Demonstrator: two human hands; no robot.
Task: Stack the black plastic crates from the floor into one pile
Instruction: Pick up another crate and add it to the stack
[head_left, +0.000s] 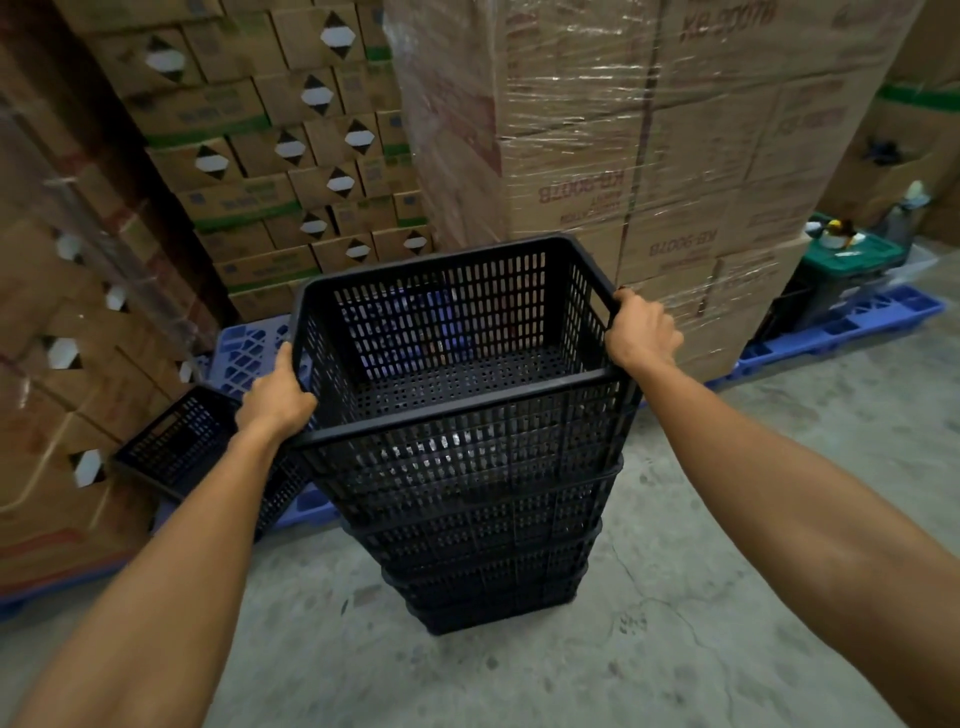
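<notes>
A pile of several nested black slotted plastic crates (483, 530) stands on the concrete floor in the middle of the view. The top crate (457, 343) sits nested in the pile, empty inside. My left hand (275, 400) grips its left rim near the front corner. My right hand (641, 330) grips its right rim. Another black crate (176, 447) lies tilted to the left, leaning on the blue pallet, partly hidden by my left forearm.
Blue pallets (249, 348) carry stacked cardboard boxes (291, 156) at left and a shrink-wrapped block of boxes (649, 156) right behind the pile. A green-lidded bin (852, 260) sits at far right. Bare concrete floor (675, 649) lies in front and to the right.
</notes>
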